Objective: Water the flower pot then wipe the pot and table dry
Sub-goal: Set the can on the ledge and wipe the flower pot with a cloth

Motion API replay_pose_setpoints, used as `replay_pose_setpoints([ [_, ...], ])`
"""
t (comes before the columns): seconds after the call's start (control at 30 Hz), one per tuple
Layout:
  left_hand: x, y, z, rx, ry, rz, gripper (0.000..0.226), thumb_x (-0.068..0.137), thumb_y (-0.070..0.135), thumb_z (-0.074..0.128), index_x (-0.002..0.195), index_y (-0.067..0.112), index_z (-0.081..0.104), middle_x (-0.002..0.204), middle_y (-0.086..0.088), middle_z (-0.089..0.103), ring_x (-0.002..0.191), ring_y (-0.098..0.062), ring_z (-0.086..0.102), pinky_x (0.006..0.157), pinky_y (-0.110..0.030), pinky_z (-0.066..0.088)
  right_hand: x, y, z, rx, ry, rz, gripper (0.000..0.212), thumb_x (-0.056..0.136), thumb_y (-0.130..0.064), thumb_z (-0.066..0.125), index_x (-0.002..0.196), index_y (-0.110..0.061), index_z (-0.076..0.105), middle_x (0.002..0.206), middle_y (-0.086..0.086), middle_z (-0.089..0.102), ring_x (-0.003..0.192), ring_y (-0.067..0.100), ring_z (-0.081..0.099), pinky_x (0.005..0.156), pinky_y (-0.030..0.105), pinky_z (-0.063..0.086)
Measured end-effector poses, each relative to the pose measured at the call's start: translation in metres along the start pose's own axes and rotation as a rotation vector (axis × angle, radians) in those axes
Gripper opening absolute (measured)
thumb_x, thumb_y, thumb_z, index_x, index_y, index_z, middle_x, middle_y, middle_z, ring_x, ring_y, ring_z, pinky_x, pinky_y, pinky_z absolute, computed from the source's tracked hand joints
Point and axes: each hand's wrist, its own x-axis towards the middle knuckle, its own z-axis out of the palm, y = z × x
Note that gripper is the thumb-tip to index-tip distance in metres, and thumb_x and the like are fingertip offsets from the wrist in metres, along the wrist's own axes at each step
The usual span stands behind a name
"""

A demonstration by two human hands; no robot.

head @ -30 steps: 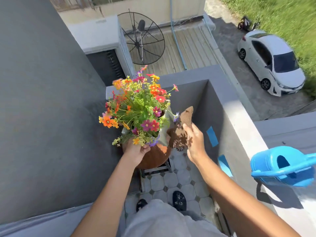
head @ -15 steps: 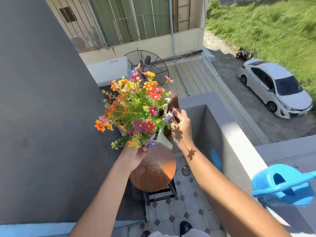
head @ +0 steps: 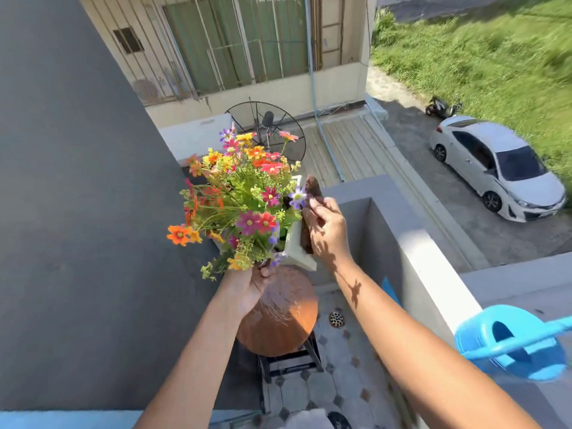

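Observation:
A white square flower pot [head: 297,249] full of colourful flowers [head: 244,199] is held up in the air, tilted, above a small round brown table [head: 281,317]. My left hand [head: 250,286] grips the pot from below at its near side. My right hand [head: 325,233] presses a brown cloth [head: 312,190] flat against the pot's right wall. The round tabletop looks wet and shiny. A blue watering can [head: 510,345] rests on the balcony ledge at the lower right.
A grey wall [head: 77,212] rises at the left. The grey balcony parapet [head: 411,236] runs along the right, with blue tape on its inner face. The tiled floor [head: 328,382] with a drain lies below. A satellite dish, roof and white car are beyond.
The pot has been lifted higher off the round table, which now shows fully. My right hand with the cloth moved up along the pot's right wall. The view tilted upward.

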Motion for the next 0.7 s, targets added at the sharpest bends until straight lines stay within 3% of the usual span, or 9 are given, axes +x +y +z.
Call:
replay_pose_setpoints([
  [0.1,-0.006,0.001,0.002,-0.036,-0.037,-0.014,0.057,0.100,0.006,0.033,0.054,0.012,0.066,0.070,-0.010,0.047,0.034,-0.007,0.036,0.034,-0.017,0.028,0.022,0.028,-0.016,-0.228,0.135,0.067,0.026,0.096,-0.008,0.057,0.114,0.010,0.057,0.077,-0.007,0.052,0.058,-0.012,0.053,0.061,0.004,0.041],
  [0.17,-0.005,0.004,0.001,-0.054,-0.037,-0.022,0.042,0.101,0.008,0.031,0.066,0.008,0.055,0.072,-0.011,0.040,0.034,-0.007,0.036,0.035,-0.018,0.026,0.016,0.034,-0.023,-0.265,0.105,0.104,0.030,0.097,-0.010,0.056,0.119,0.010,0.055,0.080,-0.014,0.057,0.065,-0.011,0.056,0.069,0.006,0.042],
  [0.23,-0.001,0.005,-0.001,-0.044,-0.039,-0.022,0.030,0.101,0.011,0.030,0.075,0.013,0.045,0.074,-0.011,0.038,0.035,-0.008,0.035,0.036,-0.018,0.026,-0.001,0.033,-0.021,-0.245,0.061,0.105,0.022,0.097,-0.005,0.054,0.116,0.006,0.057,0.083,-0.016,0.066,0.074,-0.010,0.059,0.069,0.005,0.044],
  [0.33,0.004,0.006,0.002,-0.051,-0.045,-0.011,0.029,0.102,0.008,0.027,0.080,0.012,0.047,0.073,-0.009,0.037,0.035,-0.007,0.036,0.035,-0.018,0.029,-0.029,0.020,-0.014,-0.113,-0.021,0.053,0.027,0.095,-0.004,0.058,0.121,-0.002,0.065,0.111,-0.006,0.063,0.104,-0.008,0.056,0.089,0.005,0.042],
  [0.4,0.005,0.006,0.001,-0.037,-0.018,-0.008,0.031,0.102,0.009,0.027,0.083,0.009,0.051,0.071,-0.010,0.040,0.035,-0.007,0.036,0.034,-0.018,0.030,-0.040,0.015,-0.015,-0.029,-0.050,0.080,0.025,0.092,0.000,0.061,0.116,-0.002,0.066,0.111,0.002,0.062,0.104,-0.007,0.056,0.089,0.005,0.042],
  [0.47,0.006,0.006,-0.001,-0.011,-0.010,-0.002,0.030,0.103,0.011,0.029,0.083,0.010,0.052,0.072,-0.009,0.041,0.035,-0.007,0.037,0.034,-0.018,0.030,-0.050,0.010,-0.016,0.020,-0.064,0.110,0.022,0.092,0.000,0.061,0.113,-0.003,0.067,0.108,0.007,0.066,0.101,0.005,0.061,0.085,0.006,0.045],
  [0.63,0.004,0.001,0.013,0.065,0.124,0.038,0.034,0.103,0.005,0.031,0.082,0.012,0.056,0.060,0.002,0.059,0.032,-0.005,0.040,0.032,-0.015,0.032,-0.067,-0.010,0.001,0.074,-0.046,0.083,0.020,0.095,-0.012,0.059,0.111,-0.007,0.071,0.104,-0.006,0.067,0.101,0.010,0.063,0.091,0.018,0.047],
  [0.7,0.003,0.001,0.012,0.060,0.131,0.024,0.034,0.103,0.003,0.028,0.083,0.011,0.054,0.058,0.001,0.055,0.033,-0.006,0.039,0.032,-0.017,0.031,-0.058,-0.017,0.001,0.125,-0.045,0.107,0.023,0.097,-0.012,0.055,0.115,-0.007,0.069,0.101,-0.007,0.066,0.093,0.002,0.063,0.082,0.010,0.046],
])
